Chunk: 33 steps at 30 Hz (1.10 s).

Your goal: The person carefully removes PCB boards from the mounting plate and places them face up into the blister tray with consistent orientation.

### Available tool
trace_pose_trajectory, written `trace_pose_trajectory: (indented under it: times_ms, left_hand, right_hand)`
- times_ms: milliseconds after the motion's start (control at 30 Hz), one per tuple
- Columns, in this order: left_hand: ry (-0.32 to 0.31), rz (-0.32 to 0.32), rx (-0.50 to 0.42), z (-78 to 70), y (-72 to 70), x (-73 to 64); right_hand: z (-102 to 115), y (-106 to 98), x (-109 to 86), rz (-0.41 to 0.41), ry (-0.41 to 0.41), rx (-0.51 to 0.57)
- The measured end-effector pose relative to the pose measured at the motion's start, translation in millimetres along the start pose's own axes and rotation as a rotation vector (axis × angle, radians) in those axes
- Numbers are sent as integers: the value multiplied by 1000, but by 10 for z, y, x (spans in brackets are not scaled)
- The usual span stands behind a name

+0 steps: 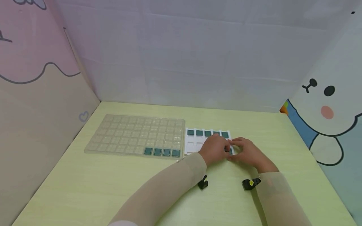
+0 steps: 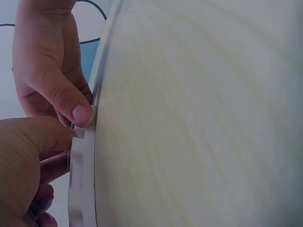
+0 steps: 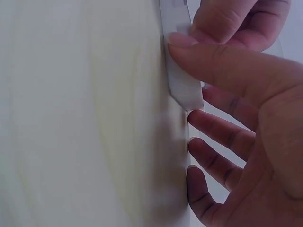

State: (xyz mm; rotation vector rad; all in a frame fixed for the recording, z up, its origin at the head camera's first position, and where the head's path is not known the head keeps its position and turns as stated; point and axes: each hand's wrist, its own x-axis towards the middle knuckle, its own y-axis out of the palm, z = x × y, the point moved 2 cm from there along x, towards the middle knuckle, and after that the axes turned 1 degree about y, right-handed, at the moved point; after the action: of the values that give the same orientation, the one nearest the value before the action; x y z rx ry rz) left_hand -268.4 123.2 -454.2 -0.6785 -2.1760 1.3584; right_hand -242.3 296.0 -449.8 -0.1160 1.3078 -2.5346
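Note:
A white tray [image 1: 193,147] with shallow pockets lies on the table, green square chips [image 1: 199,133] along its far row. At its near right end, my left hand [image 1: 215,150] reaches in with curled fingers and pinches a small chip [image 1: 226,151], mostly hidden by the fingers. My right hand [image 1: 247,153] grips the tray's right end, its thumb [image 3: 208,59] against the near side and other fingers beyond it. Another chip [image 1: 230,151] shows between the hands. In the left wrist view, the right thumb [image 2: 81,113] presses the tray's side close to the left fingers.
Left of the white tray lies a clear plastic tray [image 1: 133,133] with many pockets; several chips [image 1: 157,152] fill the right part of its near row. Both stand on a pale wooden table [image 1: 85,188]. A white back wall [image 1: 181,62] and printed side panels enclose it.

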Motion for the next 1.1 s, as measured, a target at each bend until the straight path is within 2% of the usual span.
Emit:
trace_pose_trajectory:
  times_ms: [300,733,1100]
  left_hand:
    - [-7,-25,-11,28,-44,-22]
    - [-65,-70,-84,52,-171,-125]
    - [-73,-50,-69,108,-251,-229]
  right_hand:
    - [-20,-6,-3,13,21,-15]
    - [13,-14,-14,24,46,10]
    - [41,-7,-15,27,44,8]
